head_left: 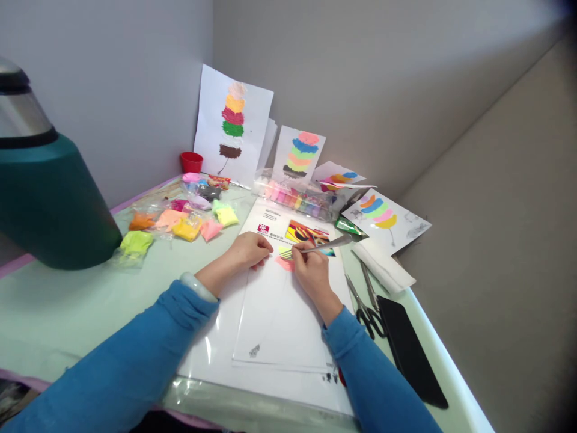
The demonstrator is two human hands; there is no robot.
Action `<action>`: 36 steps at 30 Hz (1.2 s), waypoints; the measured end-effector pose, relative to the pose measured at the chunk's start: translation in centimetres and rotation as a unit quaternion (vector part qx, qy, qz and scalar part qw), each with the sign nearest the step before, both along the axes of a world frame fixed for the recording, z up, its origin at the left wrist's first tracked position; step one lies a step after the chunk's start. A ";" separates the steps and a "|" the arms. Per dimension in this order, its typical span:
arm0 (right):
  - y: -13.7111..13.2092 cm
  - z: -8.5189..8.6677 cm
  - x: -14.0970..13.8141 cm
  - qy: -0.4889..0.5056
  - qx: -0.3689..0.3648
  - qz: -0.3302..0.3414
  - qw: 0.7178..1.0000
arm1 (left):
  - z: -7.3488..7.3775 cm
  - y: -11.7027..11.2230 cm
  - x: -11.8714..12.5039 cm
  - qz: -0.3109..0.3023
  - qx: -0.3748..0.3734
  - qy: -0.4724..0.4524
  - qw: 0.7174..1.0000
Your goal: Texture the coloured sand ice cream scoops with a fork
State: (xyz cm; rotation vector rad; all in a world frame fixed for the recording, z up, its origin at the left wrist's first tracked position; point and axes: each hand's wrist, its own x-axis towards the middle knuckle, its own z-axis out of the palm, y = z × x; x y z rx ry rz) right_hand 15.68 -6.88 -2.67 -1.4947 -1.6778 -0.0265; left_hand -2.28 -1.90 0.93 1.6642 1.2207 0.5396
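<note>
My right hand [312, 273] grips a metal fork [331, 243], its handle pointing right and its tines pointing left. The tines rest on or just over a small yellow-green patch of clay [283, 249]. Directly below that patch, a pink patch of clay [285, 264] is spread on a white sheet of paper [279, 319]. My left hand [247, 248] lies at the sheet's left side, close to the patches, with its fingers curled in. Whatever its fingertips may hold is hidden. A faint pencil line runs down from the pink patch.
Bagged coloured clay [187, 228] lies at left beside a green bottle [58, 198]. Scissors [369, 316] and a black phone-like slab [412, 352] lie at right, below a folded white tissue [385, 264]. Behind stand painted cards [232, 162], a red cup [192, 162] and a clear clay case [295, 198].
</note>
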 end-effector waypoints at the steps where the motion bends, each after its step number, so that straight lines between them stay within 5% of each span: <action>1: 0.0 0.0 0.0 -0.001 0.000 -0.001 1.000 | 0.0 0.0 0.0 0.001 -0.001 0.001 1.000; 13: 0.3 -0.3 0.2 0.008 0.018 -0.012 1.000 | 0.1 0.0 0.0 -0.015 0.019 0.011 1.000; 20: -0.4 0.7 -0.4 0.114 0.056 0.012 0.992 | 0.2 -0.1 -0.4 -0.043 0.038 -0.005 0.998; 36: -1.7 0.0 1.2 0.150 -0.020 -0.017 0.988 | -0.9 0.7 -0.3 -0.044 0.074 0.022 0.996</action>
